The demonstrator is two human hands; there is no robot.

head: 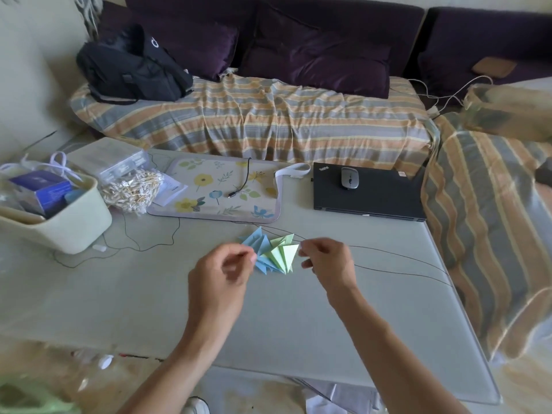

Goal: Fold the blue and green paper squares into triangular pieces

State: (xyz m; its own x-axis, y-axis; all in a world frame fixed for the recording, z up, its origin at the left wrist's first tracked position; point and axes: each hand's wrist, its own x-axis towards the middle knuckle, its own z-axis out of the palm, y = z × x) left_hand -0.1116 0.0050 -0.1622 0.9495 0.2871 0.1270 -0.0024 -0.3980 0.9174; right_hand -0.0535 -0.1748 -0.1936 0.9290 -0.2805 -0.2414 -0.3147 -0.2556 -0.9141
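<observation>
laptop with mouse on lid | floral mat | cream bin | backpack

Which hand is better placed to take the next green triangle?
Right, probably. The right hand sits beside the green triangular pieces, fingertips at the nearest one's tip. The left hand is at the blue triangular pieces on the far side; blur hides its grip.
</observation>
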